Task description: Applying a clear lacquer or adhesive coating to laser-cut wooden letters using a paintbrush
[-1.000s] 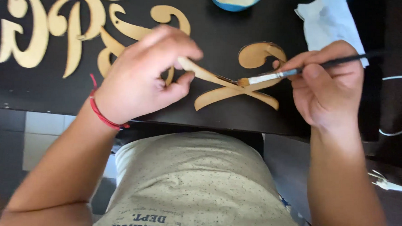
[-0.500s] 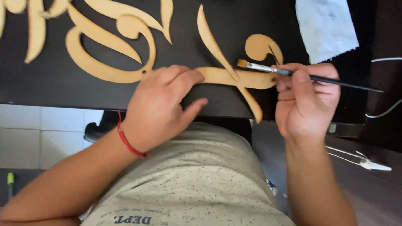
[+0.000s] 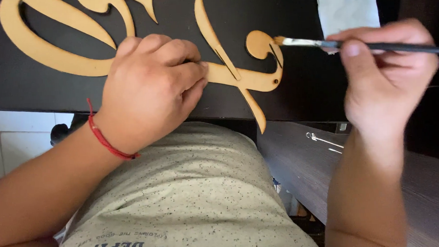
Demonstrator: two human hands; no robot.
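Left hand (image 3: pixel 152 89) pressed flat on wooden cutout (image 3: pixel 249 76), lying on black board (image 3: pixel 296 99). Right hand (image 3: pixel 385 76) pinches paintbrush (image 3: pixel 353 45); bristle tip touches cutout's curl. Hands apart.

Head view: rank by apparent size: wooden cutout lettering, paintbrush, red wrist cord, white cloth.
1. Wooden cutout lettering, the largest, running off the frame.
2. White cloth, cropped at the top, so its full size is unsure.
3. Paintbrush in the right hand, long but thin.
4. Red wrist cord on the left hand.
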